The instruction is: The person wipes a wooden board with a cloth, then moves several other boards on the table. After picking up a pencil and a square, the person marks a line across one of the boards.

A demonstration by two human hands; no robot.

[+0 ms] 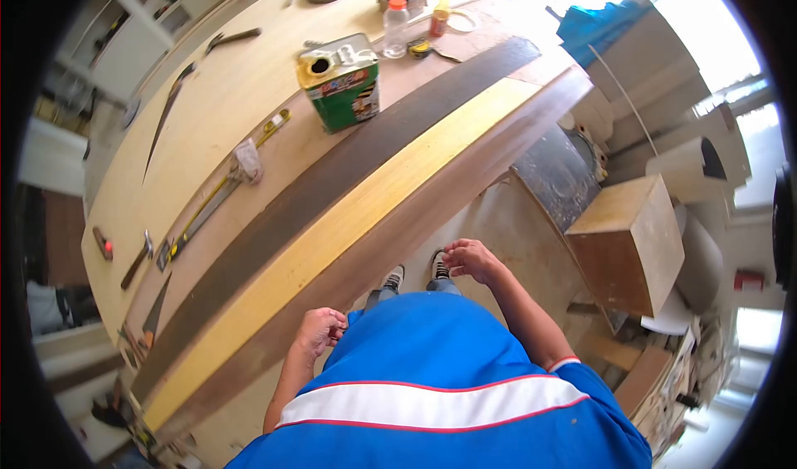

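Observation:
My left hand (pixel 322 329) hangs just in front of the bench edge, its fingers loosely curled with nothing seen in them. Farther right, my right hand (pixel 469 260) is in the air over the floor, fingers half bent and slightly apart, also without an object. Both are nearest to the brown front face (pixel 390 235) of a long curved board or panel edge. Above that face run a pale yellow wood strip (pixel 365 206) and a dark brown strip (pixel 278 235). Neither hand appears to touch them.
On the bench stand a green metal can (pixel 342 95) and a clear bottle with an orange cap (pixel 396 33). A hammer (pixel 137 260), a yellow level (pixel 274 126), a hand saw (pixel 166 116) and a whitish cloth (pixel 247 160) lie there too. At right is a wooden box (pixel 627 245).

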